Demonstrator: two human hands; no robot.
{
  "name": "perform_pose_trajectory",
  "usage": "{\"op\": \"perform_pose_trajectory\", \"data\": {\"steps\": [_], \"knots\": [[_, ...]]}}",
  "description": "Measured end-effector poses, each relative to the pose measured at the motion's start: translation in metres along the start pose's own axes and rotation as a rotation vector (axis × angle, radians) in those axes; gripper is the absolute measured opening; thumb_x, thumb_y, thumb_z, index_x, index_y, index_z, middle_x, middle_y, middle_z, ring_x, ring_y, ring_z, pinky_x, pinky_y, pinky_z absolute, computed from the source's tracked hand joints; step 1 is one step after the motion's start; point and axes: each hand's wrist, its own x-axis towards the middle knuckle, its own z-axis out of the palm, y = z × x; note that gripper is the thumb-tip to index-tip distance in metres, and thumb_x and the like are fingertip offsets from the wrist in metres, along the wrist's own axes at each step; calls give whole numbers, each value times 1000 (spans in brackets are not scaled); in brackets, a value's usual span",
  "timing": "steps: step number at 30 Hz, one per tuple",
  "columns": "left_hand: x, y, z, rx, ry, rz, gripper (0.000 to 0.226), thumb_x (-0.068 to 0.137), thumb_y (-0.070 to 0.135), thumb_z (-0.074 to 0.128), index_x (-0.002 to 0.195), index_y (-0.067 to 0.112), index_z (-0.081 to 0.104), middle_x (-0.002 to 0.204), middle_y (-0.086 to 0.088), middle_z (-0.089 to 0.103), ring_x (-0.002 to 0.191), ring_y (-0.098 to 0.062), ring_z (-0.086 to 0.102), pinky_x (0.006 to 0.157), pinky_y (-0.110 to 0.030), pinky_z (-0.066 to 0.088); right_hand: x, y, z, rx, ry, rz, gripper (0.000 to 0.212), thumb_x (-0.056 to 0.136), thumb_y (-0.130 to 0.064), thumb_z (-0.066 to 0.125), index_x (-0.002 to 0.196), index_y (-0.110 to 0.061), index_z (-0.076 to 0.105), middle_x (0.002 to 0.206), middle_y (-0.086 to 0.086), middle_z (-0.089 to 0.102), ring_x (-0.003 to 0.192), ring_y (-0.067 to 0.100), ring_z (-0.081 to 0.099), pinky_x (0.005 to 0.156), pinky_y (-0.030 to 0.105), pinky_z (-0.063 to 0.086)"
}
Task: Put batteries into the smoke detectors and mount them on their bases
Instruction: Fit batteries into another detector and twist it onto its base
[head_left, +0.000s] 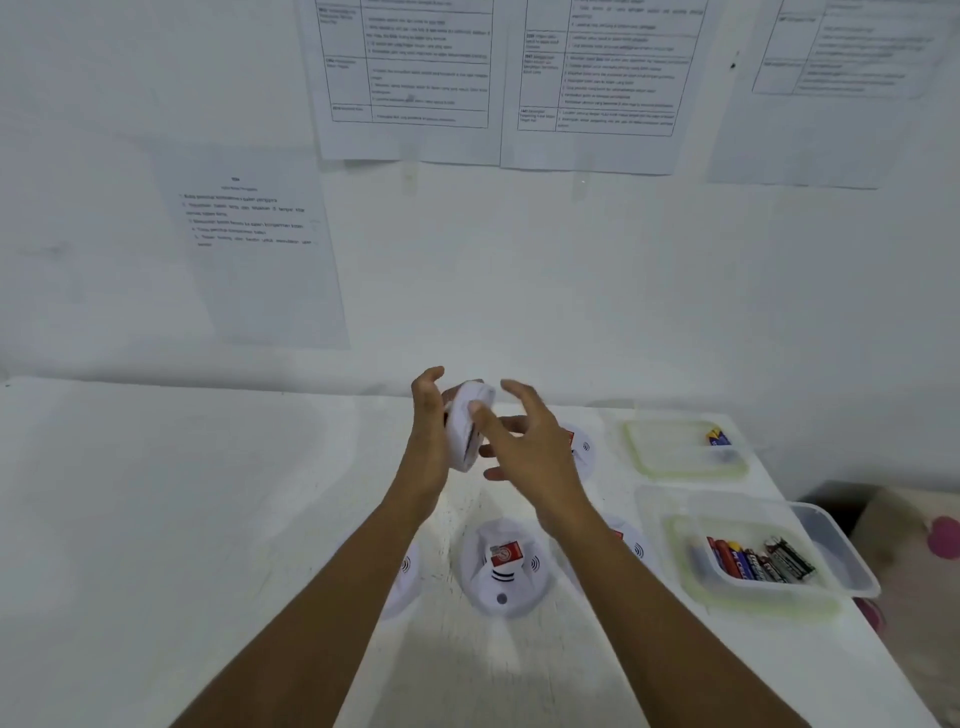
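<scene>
Clamping smoke detector (462, 426) on edge in curled left hand (428, 415) fingers, presumably so splayed, empty right hand (524, 441) reaches its face.

I count five smoke detectors (501, 566), two clear containers (644, 457) holding batteries (753, 561), and four printed sheets (249, 234) on the wall (571, 286)

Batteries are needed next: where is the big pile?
Head view: the batteries lie in the nearer clear tub on the table's right side, closer to the person than the second tub.
</scene>
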Motion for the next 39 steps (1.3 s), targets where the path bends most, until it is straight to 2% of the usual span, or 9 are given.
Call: {"op": "perform_pose_trajectory", "data": {"steps": [2,4,8,10,13,18,22,32,39], "knots": [[-3,8,1,100,-84,63,74,76,87,23,131,39,35,135,10,57,113,-5,59,89,-22,51,4,0,-4,174,-88,101,51,86,-40,70,132,-42,49,112,2,68,96,18,70,70,37,63],[-1,13,0,144,-80,94,73,72,85,30,126,38,38,130,14,58,113,-5,59,83,-15,51,7,5,-7,169,-113,69,42,86,-26,70,123,-41,57,117,2,64,106,23,66,72,43,62],[3,10,-15,210,-92,73,43,92,50,48,131,34,44,138,10,49,125,-15,52,97,-30,48,8,13,-20,426,-65,93,35,91,-10,64,122,-26,59,115,8,66,101,28,68,74,43,61],[-1,4,-24,220,-173,50,41,94,31,62,133,33,48,135,7,55,115,-16,61,91,-34,55,10,17,-27,455,-32,67,35,92,-12,65,124,-23,58,114,8,68,100,27,69,75,42,61],[-5,1,-29,295,-180,97,45,89,19,70,131,27,55,125,9,63,98,-16,67,78,-26,56,13,24,-36,276,-44,-15,31,88,-19,71,118,-26,62,114,6,69,98,24,70,75,41,62],[-6,-2,-27,340,-159,97,48,86,19,73,130,31,58,120,10,66,85,-14,68,74,-25,55,12,32,-42,-140,-57,-154,49,74,-29,84,116,-36,60,111,-11,68,88,12,71,74,28,60],[-9,0,-24,332,-161,114,47,85,20,75,129,27,60,108,2,71,75,-5,64,66,-17,49,11,31,-43,-170,-39,-195,51,72,-28,84,115,-36,59,107,-15,67,83,9,69,70,24,59],[-10,0,-15,285,-113,179,44,82,14,77,120,31,63,112,4,69,75,-5,66,69,-17,53,6,22,-40,-217,-10,-304,52,72,-19,83,113,-30,53,101,-25,59,82,-4,64,65,10,52],[-8,-4,-16,253,-116,174,45,80,22,79,121,32,64,122,8,64,89,-15,67,80,-36,60,7,25,-39,-220,13,-328,51,72,-21,83,111,-31,52,101,-23,59,85,-2,65,66,11,53]]}}
